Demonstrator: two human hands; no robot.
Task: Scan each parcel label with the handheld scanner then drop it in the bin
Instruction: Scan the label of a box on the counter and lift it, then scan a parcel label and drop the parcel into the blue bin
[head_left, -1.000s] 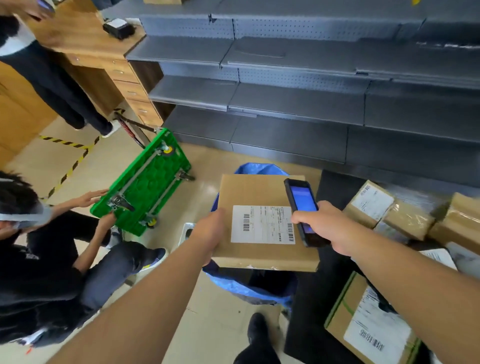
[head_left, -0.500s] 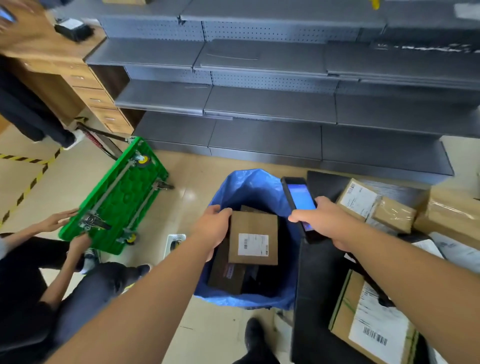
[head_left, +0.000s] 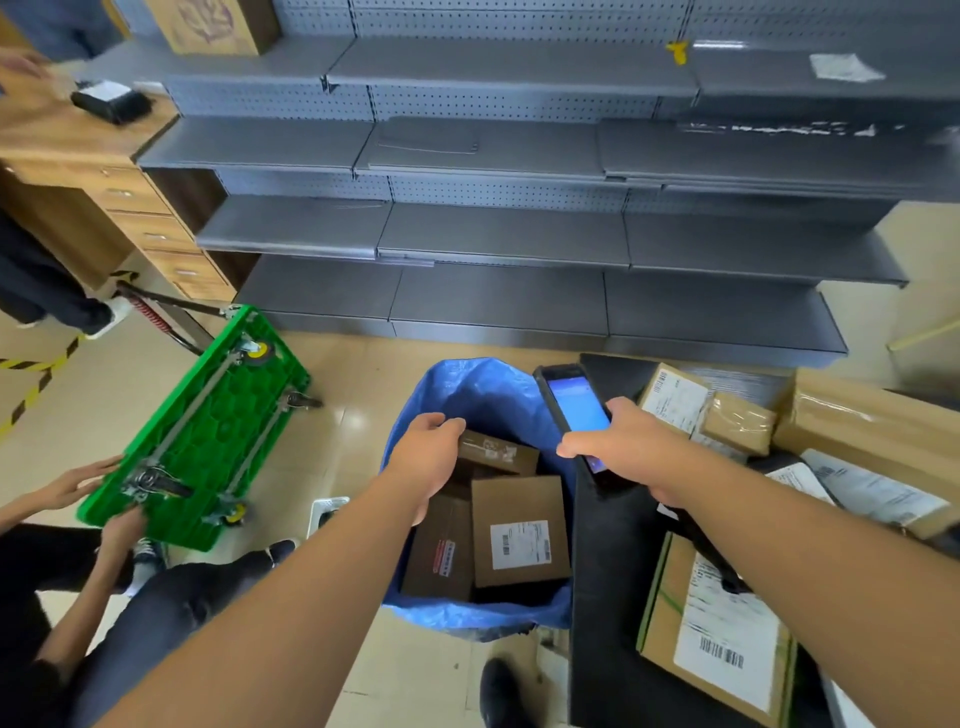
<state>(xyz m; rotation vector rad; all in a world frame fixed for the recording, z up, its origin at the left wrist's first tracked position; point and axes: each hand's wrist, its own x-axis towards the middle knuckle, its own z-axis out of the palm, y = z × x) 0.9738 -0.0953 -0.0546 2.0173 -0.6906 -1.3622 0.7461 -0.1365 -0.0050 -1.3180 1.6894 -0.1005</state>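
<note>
— What do I see of myself here?

— Two bare forearms, no sleeves in view, nothing on either wrist. No rings or gloves on my left hand (head_left: 431, 457) or right hand (head_left: 621, 447).

— Anything lower down?

— A dark shoe (head_left: 501, 693) at the bottom edge, rounded toe, plain; too blurred to tell laces or markings.

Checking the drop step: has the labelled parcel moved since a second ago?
Yes. The parcel went down from above the blue bin to rest inside it, released by the left hand.
</note>
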